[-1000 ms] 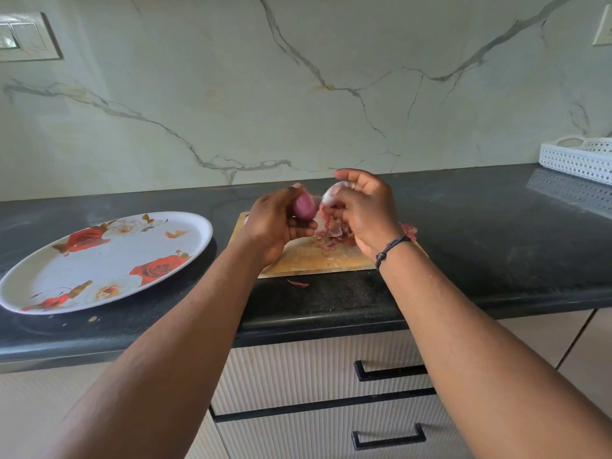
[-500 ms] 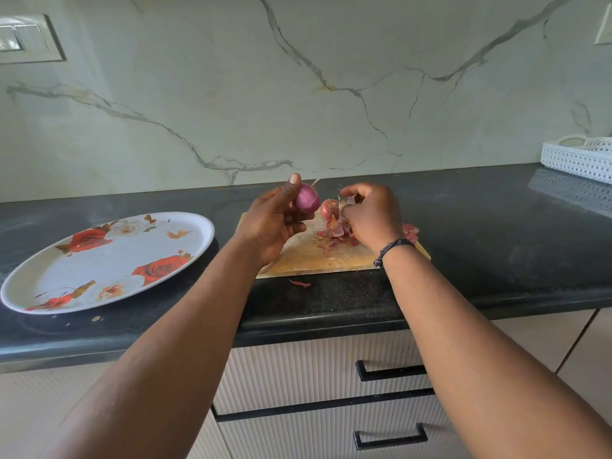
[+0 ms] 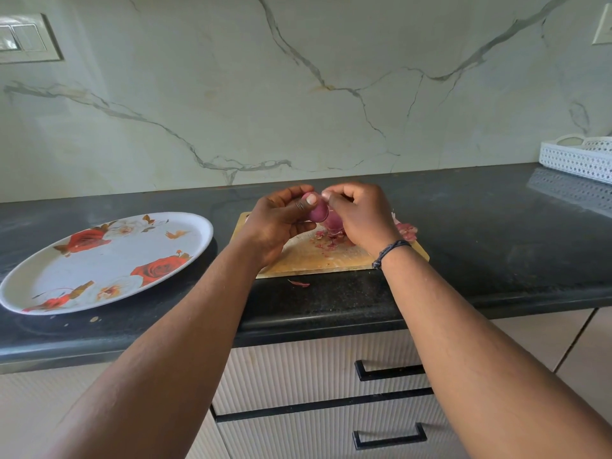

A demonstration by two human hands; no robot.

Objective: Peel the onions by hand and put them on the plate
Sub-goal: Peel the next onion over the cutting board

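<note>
while the plate (image 3: 109, 260) at left holds no onion, the task reads as early. the left hand (image 3: 281, 223) grips a purple onion (image 3: 318, 212) above the cutting board (image 3: 314, 256), thumb curled over it; the right hand (image 3: 361, 217) pinches at its top, likely skin. peel scraps (image 3: 328, 241) litter the board; a second onion (image 3: 332, 223) sits beneath, partly hidden.

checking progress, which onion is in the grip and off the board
The purple onion gripped in the left hand, right hand picking at it. The other onion sits on the chopping board.
</note>
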